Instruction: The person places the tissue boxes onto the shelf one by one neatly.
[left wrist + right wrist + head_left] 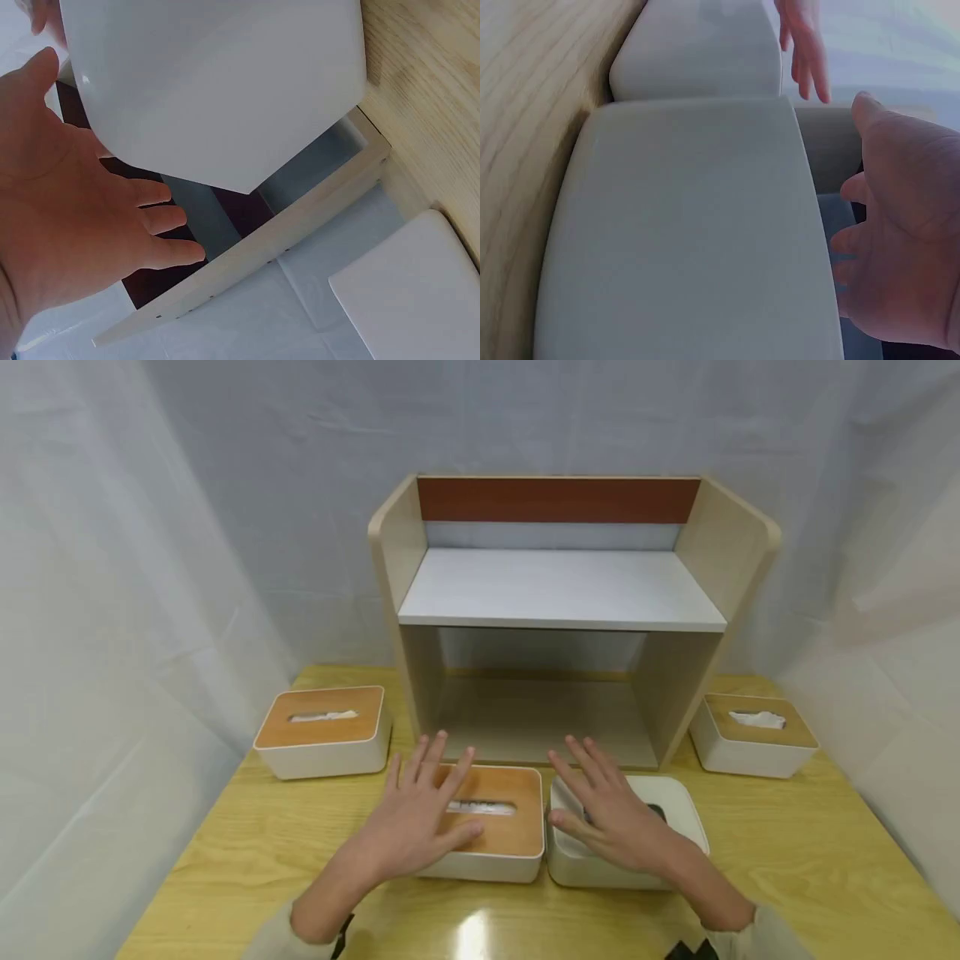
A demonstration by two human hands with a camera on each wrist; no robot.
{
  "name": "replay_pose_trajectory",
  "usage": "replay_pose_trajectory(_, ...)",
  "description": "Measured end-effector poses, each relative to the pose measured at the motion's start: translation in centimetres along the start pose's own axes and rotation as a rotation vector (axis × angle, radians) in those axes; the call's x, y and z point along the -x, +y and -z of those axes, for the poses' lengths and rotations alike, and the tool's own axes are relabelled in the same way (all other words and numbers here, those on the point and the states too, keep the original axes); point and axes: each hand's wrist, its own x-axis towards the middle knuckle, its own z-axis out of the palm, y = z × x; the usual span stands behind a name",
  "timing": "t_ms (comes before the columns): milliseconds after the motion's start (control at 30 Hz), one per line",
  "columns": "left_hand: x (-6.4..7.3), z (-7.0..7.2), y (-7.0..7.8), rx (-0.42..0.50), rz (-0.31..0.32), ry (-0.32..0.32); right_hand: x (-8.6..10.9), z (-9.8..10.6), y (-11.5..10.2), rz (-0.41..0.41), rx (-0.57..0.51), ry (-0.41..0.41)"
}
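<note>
My left hand (412, 814) hovers with fingers spread over the left part of a white tissue box with an orange-brown wooden lid (525, 814). Beside it, my right hand (615, 818) is spread above a white box (678, 802) with a pale top and a dark opening that the hand partly covers. Both hands hold nothing. In the left wrist view the left palm and fingers (161, 217) stand above the white side of the tissue box (217, 82). The right wrist view has the right hand (907, 225) over the edge of its box (690, 232).
A two-level shelf unit (562, 585) stands behind the two front boxes. Left of it sits another wood-lidded tissue box (326, 760); right of it, one more (753, 756) with tissue showing. All rest on a wooden table (247, 860), with pale curtains (150, 568) around.
</note>
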Motion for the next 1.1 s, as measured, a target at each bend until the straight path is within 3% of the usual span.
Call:
replay_pose_trajectory(333, 0.8, -0.3, -0.6, 0.034, -0.002, 0.030, 0.0, -1.3, -2.0, -0.004, -0.340, -0.014)
replay_pose_trajectory(567, 1.6, -0.7, -1.1, 0.101, 0.027, 0.002, -0.3, -2.6, -3.2, -0.005, -0.485, 0.038)
replay_pose_trajectory(800, 2.0, -0.9, -1.5, 0.173, 0.061, 0.014, -0.9, -3.0, -4.1, -0.042, -0.651, 0.059)
replay_pose_trajectory(933, 2.1, -0.6, -1.8, 0.231, 0.079, -0.010, -1.0, -3.0, -4.9, -0.090, -0.684, 0.061)
replay_pose_trajectory(1100, 2.4, 0.0, -2.0, 0.339, 0.092, -0.084, -0.9, -3.2, -6.1, -0.147, -0.657, 0.090)
